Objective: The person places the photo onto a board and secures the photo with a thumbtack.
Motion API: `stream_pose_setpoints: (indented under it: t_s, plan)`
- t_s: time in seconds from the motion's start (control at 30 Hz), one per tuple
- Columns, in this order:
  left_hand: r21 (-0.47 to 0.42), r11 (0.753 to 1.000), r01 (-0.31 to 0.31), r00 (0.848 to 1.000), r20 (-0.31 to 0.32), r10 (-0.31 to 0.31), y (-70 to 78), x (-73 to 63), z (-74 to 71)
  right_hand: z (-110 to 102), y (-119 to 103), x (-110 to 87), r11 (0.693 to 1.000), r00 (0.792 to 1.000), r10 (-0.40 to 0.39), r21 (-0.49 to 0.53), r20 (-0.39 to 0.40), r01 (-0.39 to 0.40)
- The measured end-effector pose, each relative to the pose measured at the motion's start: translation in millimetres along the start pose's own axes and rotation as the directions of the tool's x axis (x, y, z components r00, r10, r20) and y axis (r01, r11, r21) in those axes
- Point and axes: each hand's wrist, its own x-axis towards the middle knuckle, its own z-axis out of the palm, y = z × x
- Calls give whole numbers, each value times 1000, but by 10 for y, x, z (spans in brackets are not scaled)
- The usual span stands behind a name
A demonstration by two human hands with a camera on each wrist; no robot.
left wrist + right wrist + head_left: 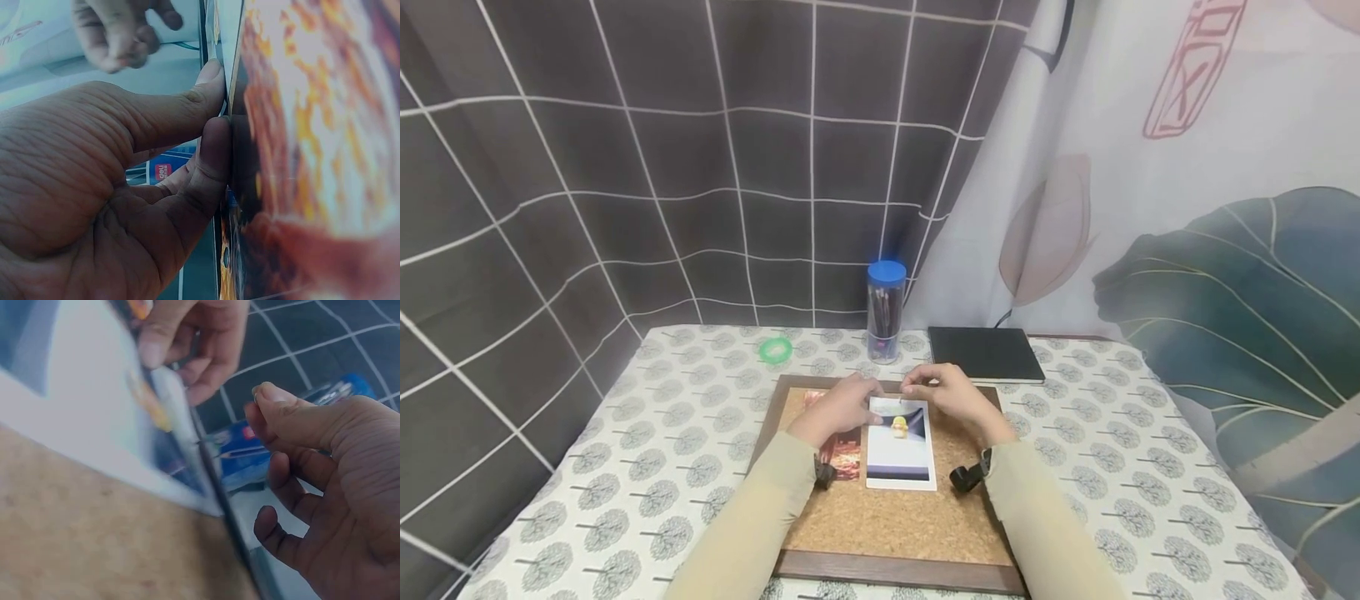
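A white-bordered photo with a small yellow figure lies on a cork board framed in dark wood. My left hand is at its upper left, with thumb and fingertips pressing at the photo's edge. A second, reddish-orange picture lies to the left, partly hidden under that hand and wrist. Above the photo's upper right corner, my right hand pinches a tiny pin between thumb and index finger. Most of the pin is covered by the fingertips, and the other fingers are loosely bent.
Behind the board stands a clear tube with a blue lid, pencils inside. A green tape roll lies at the back left. At the back right is a flat black pad. A tree-patterned cloth covers the table.
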Motion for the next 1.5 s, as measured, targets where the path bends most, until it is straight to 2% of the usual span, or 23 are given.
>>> stream_pose_setpoints:
  t_s: [0.17,0.3,0.7,1.5]
  plan:
    - [14,1000,0,1000,-3,1,4,8,-3,107,162,25,995,1000,-20,-94,16,22]
    - [21,1000,2,1000,-3,-2,-4,19,19,156,257,-4,991,999,-36,-131,15,37]
    - [28,1000,-13,1000,-10,13,-23,27,29,192,284,-12,974,992,-117,-189,40,123]
    - [26,999,-23,1000,-13,24,-11,13,18,250,270,19,966,997,-75,-249,-9,70]
